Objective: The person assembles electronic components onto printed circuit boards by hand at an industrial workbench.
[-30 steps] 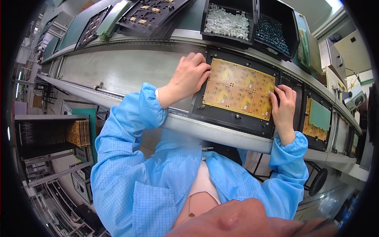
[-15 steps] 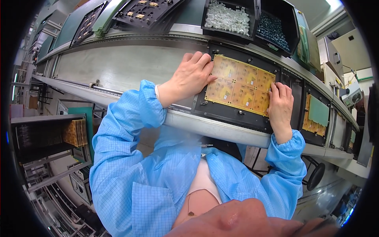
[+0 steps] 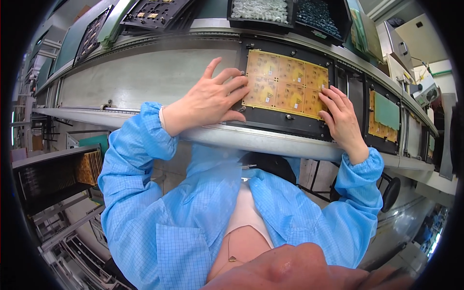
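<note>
A yellow circuit board panel (image 3: 285,82), divided into several sections, lies flat in a black carrier frame (image 3: 270,120) on the conveyor. My left hand (image 3: 215,94) is at the panel's left edge, fingers spread and thumb apart, holding nothing. At the right edge, the fingertips of my right hand (image 3: 340,111) rest on or just over the panel's lower right corner, with the fingers slightly bent and the thumb apart. Whether those fingertips press on the board cannot be made out.
Black bins of white parts (image 3: 261,10) and dark blue parts (image 3: 316,19) stand behind the conveyor. Black trays (image 3: 157,17) lie at the back left. Another carrier with a green sheet (image 3: 386,112) sits to the right. A rack of boards (image 3: 89,168) stands at the lower left. A metal rail (image 3: 232,137) runs along the front.
My left hand has loosened from the panel's left edge and its fingers have spread. The right hand has shifted down along the right edge, its fingers opening. The view has moved slightly.
</note>
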Demonstrator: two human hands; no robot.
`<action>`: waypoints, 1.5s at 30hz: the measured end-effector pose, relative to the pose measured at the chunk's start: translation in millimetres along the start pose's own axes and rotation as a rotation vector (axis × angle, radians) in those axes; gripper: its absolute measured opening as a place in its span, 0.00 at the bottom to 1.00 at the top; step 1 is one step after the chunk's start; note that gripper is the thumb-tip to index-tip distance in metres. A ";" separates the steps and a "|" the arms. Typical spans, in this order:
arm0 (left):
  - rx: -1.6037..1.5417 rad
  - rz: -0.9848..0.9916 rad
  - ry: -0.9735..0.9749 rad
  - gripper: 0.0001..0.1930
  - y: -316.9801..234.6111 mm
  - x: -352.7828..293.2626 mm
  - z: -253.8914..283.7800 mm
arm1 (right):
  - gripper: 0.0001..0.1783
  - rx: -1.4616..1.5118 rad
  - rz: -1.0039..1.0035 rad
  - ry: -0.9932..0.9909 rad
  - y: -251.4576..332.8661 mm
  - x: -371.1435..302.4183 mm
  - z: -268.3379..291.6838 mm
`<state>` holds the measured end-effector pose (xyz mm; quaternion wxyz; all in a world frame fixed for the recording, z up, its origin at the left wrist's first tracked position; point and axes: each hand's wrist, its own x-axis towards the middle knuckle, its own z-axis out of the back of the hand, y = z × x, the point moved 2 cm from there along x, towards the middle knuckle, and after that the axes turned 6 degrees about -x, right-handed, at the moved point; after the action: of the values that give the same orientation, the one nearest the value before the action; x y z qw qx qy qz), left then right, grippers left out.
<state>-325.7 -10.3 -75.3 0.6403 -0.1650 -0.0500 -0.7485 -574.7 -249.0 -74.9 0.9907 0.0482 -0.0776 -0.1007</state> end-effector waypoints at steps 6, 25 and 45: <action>-0.058 -0.126 0.057 0.10 4.0 -3.9 8.9 | 0.22 0.234 0.071 0.146 -7.0 -10.9 25.4; -0.308 -0.272 0.229 0.17 -11.9 64.7 -9.5 | 0.08 0.005 0.247 -0.108 15.0 -13.0 6.2; -0.261 0.096 0.294 0.18 -38.2 91.2 -49.0 | 0.09 0.275 -0.361 -0.177 -5.6 -1.5 3.2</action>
<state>-383.3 -103.5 -87.8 0.6489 -0.1375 0.1493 -0.7333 -577.8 -254.4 -72.6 0.9302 0.1868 -0.1671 -0.2683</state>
